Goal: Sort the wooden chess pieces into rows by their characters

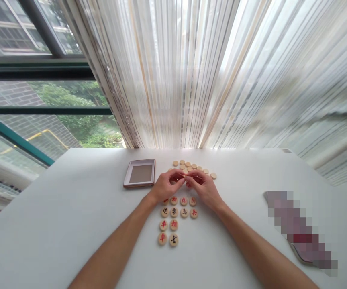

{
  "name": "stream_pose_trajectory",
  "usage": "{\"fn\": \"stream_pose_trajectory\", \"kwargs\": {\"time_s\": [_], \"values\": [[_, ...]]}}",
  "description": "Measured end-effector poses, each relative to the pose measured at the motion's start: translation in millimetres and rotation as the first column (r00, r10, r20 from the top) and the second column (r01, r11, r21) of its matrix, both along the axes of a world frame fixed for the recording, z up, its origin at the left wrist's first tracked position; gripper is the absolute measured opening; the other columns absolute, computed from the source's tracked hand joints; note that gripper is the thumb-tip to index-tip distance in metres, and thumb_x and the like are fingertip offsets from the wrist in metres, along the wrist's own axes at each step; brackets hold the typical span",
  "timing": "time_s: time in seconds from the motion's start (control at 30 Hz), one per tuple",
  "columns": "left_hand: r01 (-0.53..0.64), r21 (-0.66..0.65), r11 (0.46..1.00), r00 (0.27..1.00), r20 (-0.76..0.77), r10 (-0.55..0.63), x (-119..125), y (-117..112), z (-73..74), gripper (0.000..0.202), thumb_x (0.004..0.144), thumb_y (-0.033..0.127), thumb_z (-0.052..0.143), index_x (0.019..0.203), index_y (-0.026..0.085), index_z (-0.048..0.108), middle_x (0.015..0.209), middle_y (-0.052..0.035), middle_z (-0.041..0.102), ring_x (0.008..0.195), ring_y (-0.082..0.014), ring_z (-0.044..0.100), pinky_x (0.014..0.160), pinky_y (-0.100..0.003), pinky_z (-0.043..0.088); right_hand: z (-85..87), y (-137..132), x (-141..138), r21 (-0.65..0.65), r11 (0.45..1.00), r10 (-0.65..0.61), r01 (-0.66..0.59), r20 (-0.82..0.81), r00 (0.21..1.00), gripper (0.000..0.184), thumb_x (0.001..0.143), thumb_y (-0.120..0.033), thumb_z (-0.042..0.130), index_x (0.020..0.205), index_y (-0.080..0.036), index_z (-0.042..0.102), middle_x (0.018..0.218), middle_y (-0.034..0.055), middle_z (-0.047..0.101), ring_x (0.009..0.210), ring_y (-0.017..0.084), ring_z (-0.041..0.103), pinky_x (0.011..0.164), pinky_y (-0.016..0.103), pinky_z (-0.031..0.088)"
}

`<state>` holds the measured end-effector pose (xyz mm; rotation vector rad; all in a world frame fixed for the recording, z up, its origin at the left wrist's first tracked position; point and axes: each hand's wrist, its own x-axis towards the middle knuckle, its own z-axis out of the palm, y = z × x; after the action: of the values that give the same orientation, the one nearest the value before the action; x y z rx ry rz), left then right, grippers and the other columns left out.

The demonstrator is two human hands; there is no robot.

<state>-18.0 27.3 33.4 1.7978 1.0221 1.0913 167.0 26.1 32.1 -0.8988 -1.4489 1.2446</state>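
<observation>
My left hand point(169, 185) and my right hand point(203, 186) meet above the table, fingertips pinched together. A sliver of a pale wooden Chinese chess piece point(185, 176) shows between them; most of it is covered by fingers. Just beyond my hands lies a group of plain-looking round pieces point(194, 166), their markings not legible from here. Nearer to me, face-up pieces stand in rows, with red and black characters: a black one point(184, 212), a red one point(194, 212) and, lowest, a red point(162, 239) beside a black point(174, 240). My left hand partly covers the top-left piece.
To the left of my hands is a shallow square box part point(127, 181) with a grey-brown inside. A blurred-out flat object point(300, 233) lies on the white table point(71, 224) at the right. Striped curtains point(173, 80) hang behind the far edge, beside a window at left.
</observation>
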Motion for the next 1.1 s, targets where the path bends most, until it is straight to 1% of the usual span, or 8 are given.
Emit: {"fn": "stream_pose_trajectory", "kwargs": {"time_s": [0.23,0.3,0.47,0.57,0.7,0.93,1.1], "values": [[-0.017,0.001,1.0,1.0,0.018,0.017,-0.1,0.4,-1.7,0.026,0.09,0.033,0.064,0.11,0.018,0.066,0.095,-0.0062,0.073,0.087,-0.0181,0.07,0.084,-0.031,0.057,2.2,0.5,0.8,0.009,1.0,-0.009,0.008,0.023,1.0,0.023,0.089,-0.043,0.066,0.099,-0.023,0.071,0.089,0.004,0.073,0.075,0.02,0.07,0.075,0.035,0.06],[-0.024,-0.008,1.0,0.999,0.033,0.024,-0.1,1.2,-3.4,0.027,0.09,0.034,0.065,0.11,0.017,0.066,0.095,-0.0067,0.073,0.088,-0.0184,0.071,0.085,-0.032,0.058,2.8,0.1,0.8,0.011,1.0,-0.011,0.011,0.028,1.0,0.024,0.09,-0.042,0.064,0.102,-0.024,0.072,0.09,0.0045,0.074,0.077,0.021,0.07,0.076,0.036,0.061],[-0.034,-0.016,0.999,0.997,0.072,0.035,0.1,2.5,-6.6,0.027,0.089,0.034,0.066,0.11,0.017,0.065,0.098,-0.0076,0.073,0.09,-0.019,0.071,0.087,-0.033,0.058,2.5,-1.1,0.5,-0.007,1.0,-0.01,0.011,0.022,1.0,0.026,0.089,-0.038,0.063,0.108,-0.023,0.073,0.101,0.0062,0.075,0.081,0.021,0.072,0.082,0.039,0.061],[-0.03,-0.023,0.999,0.996,0.08,0.031,0.3,2.6,-6.6,0.027,0.09,0.034,0.065,0.11,0.017,0.064,0.097,-0.0071,0.073,0.089,-0.0189,0.071,0.086,-0.033,0.058,1.6,-1.8,0.3,-0.014,1.0,-0.001,0.001,0.007,1.0,0.028,0.087,-0.036,0.065,0.112,-0.023,0.072,0.099,0.0056,0.075,0.084,0.022,0.072,0.085,0.041,0.06],[-0.018,-0.032,0.999,0.995,0.093,0.021,0.3,2.8,-6.2,0.027,0.09,0.034,0.064,0.112,0.017,0.063,0.098,-0.0077,0.073,0.09,-0.0191,0.071,0.086,-0.033,0.058,0.4,-2.2,0.5,-0.011,1.0,0.001,-0.001,-0.012,1.0,0.029,0.086,-0.034,0.068,0.112,-0.023,0.071,0.096,0.0047,0.076,0.084,0.021,0.072,0.085,0.04,0.06],[-0.012,-0.046,0.999,0.995,0.098,0.016,0.0,2.2,-4.4,0.027,0.09,0.033,0.065,0.113,0.018,0.063,0.097,-0.0073,0.073,0.091,-0.0195,0.071,0.087,-0.033,0.057,0.4,-3.3,1.7,0.021,1.0,0.009,-0.009,0.013,1.0,0.027,0.089,-0.033,0.064,0.114,-0.024,0.07,0.106,0.0054,0.074,0.089,0.02,0.071,0.088,0.038,0.059],[-0.021,-0.045,0.999,0.996,0.084,0.025,-0.1,1.3,-3.6,0.028,0.09,0.033,0.064,0.114,0.018,0.062,0.095,-0.0067,0.073,0.089,-0.0189,0.071,0.085,-0.032,0.057,0.3,-3.0,1.6,0.02,1.0,0.02,-0.02,0.015,1.0,0.026,0.09,-0.032,0.064,0.114,-0.024,0.07,0.102,0.0049,0.074,0.086,0.02,0.071,0.085,0.037,0.059]]}}
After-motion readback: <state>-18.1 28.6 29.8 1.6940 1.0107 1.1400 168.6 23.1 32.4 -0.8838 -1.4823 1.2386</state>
